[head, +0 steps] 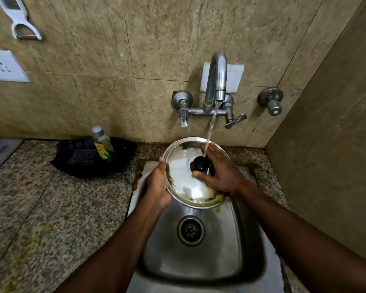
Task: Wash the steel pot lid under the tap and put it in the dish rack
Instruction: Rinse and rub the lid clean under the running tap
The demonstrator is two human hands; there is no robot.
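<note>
A round steel pot lid (182, 178) with a black knob (200, 163) is held tilted over the steel sink (199, 261), its top side facing me. My left hand (159, 185) grips its left rim. My right hand (220, 172) lies flat on the lid's right half, beside the knob, fingers spread. Water runs from the chrome tap (217, 81) onto my right hand and the lid. Yellowish residue clings to the lid's lower rim. No dish rack is in view.
A black tray (123, 153) on the granite counter holds a dish soap bottle (103, 145) and a dark scrub pad (81, 157). Tap handles (234, 119) stick out of the tiled wall. The sink drain (190, 230) lies below the lid. A side wall closes the right.
</note>
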